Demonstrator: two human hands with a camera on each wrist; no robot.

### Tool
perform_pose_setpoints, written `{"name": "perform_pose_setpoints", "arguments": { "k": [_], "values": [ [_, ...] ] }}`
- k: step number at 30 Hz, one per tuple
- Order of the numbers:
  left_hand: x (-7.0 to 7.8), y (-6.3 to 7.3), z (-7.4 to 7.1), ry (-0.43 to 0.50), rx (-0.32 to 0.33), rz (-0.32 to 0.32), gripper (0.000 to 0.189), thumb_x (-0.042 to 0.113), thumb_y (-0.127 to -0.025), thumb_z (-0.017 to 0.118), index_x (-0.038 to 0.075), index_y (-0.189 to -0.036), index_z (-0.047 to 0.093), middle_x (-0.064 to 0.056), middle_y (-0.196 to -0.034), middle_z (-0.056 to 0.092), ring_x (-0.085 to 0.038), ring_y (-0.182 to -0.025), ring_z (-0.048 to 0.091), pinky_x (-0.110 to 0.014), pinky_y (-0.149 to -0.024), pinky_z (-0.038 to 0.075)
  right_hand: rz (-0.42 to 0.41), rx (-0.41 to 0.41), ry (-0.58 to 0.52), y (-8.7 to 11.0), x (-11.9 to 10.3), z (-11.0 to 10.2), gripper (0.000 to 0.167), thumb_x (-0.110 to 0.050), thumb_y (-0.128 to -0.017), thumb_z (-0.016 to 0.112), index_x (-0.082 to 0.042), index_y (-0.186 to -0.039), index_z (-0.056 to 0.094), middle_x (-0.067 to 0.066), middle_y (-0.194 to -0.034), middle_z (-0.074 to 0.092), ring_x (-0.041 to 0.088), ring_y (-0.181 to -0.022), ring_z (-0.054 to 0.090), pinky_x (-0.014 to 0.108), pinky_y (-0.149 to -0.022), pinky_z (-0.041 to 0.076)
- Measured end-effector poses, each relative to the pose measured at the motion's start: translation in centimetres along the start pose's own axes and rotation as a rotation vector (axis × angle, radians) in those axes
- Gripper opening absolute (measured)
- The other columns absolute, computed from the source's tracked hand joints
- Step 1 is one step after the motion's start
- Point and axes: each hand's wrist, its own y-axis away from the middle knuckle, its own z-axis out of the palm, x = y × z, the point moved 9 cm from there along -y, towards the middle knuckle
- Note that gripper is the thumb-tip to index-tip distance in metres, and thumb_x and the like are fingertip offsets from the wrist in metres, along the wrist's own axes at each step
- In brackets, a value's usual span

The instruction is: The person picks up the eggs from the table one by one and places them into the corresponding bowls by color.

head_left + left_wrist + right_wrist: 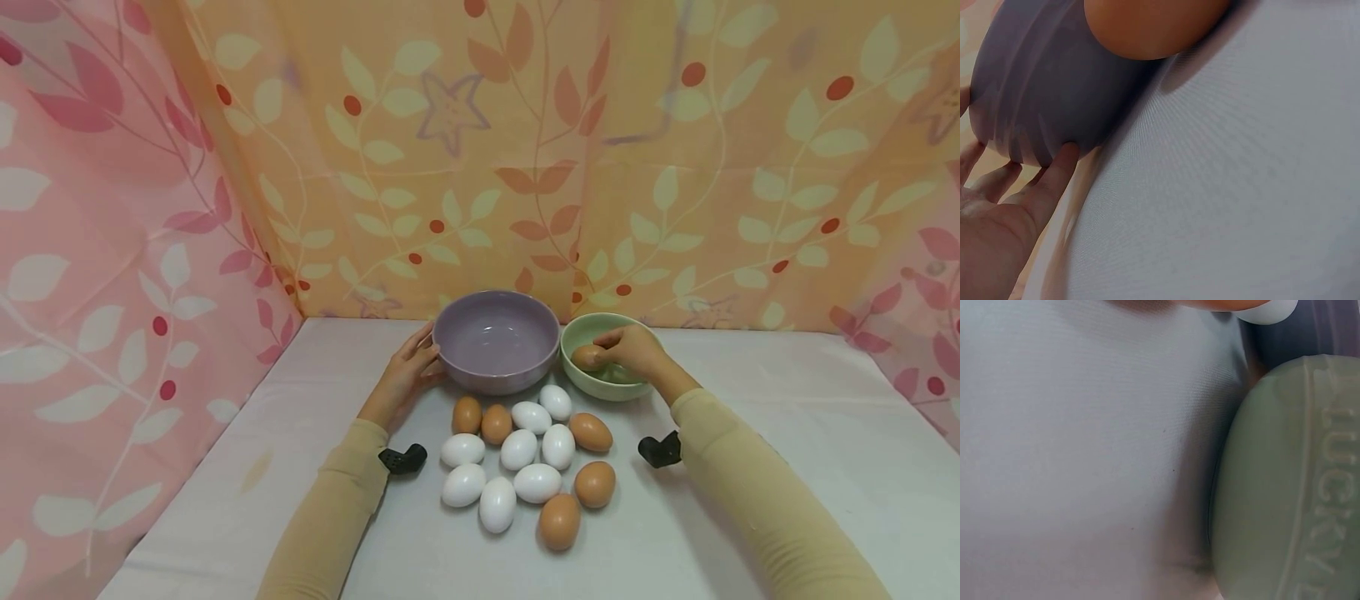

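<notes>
Left hand [405, 372]: fingers spread and nearly straight, curled round nothing, tips against the purple bowl [497, 382]; I read it as steadying.
Purple bowl: immediately right of that hand, mouth up, close enough for light side support, I'd judge.
White eggs [519, 450]: eight, right of the left hand and nearer me; bunched there, I suppose, for easy reach.
Brown eggs [596, 485]: five around that cluster's edges, left of the right hand [636, 351] and nearer me.
Held egg [588, 358]: at the right hand's fingertips, within the green bowl's [600, 389] rim; whether it touches bottom, I can't tell.
Green bowl: below the right hand, upright, probably set so that hand can dip in.
Right hand: pinching the held egg, seemingly to control it.
</notes>
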Motion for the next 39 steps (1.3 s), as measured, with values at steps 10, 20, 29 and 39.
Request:
{"name": "perform_pose_setpoints", "arguments": {
  "k": [10,20,29,39],
  "values": [
    [0.0,0.1,-0.2,0.001,0.000,-0.004,0.059,0.018,-0.104,0.053,0.020,-0.157,0.030,-0.005,-0.165,0.025,-0.032,-0.145,0.038,-0.055,-0.113,0.038,-0.030,0.020,-0.046,0.6,-0.8,-0.5,0.057,-0.027,-0.089,0.075,0.004,-0.133,0.059,0.025,-0.133,0.061,0.041,-0.129,0.053,0.052,-0.111,0.039],
    [-0.1,0.0,-0.2,-0.004,0.005,-0.011,0.058,0.018,-0.104,0.052,0.021,-0.157,0.030,-0.005,-0.165,0.027,-0.031,-0.143,0.040,-0.053,-0.112,0.040,-0.058,0.169,-0.137,4.2,-1.7,-1.8,0.054,-0.027,-0.086,0.077,0.001,-0.130,0.063,0.021,-0.131,0.065,0.037,-0.127,0.057,0.049,-0.108,0.044],
    [-0.1,0.0,-0.1,-0.007,-0.003,-0.017,0.058,0.020,-0.104,0.053,0.023,-0.157,0.030,-0.005,-0.165,0.026,-0.031,-0.144,0.040,-0.054,-0.113,0.038,-0.043,0.171,-0.278,7.9,-1.7,-2.0,0.054,-0.031,-0.089,0.075,-0.002,-0.134,0.061,0.017,-0.135,0.063,0.032,-0.132,0.054,0.043,-0.110,0.043],
    [0.0,0.1,0.0,0.004,-0.006,-0.013,0.059,0.019,-0.104,0.053,0.022,-0.157,0.029,-0.006,-0.165,0.025,-0.032,-0.145,0.038,-0.056,-0.115,0.035,-0.032,0.156,-0.303,10.7,-1.9,-1.7,0.065,-0.044,-0.085,0.077,-0.006,-0.136,0.060,0.013,-0.136,0.064,0.026,-0.134,0.053,0.033,-0.107,0.046]
  ]
}}
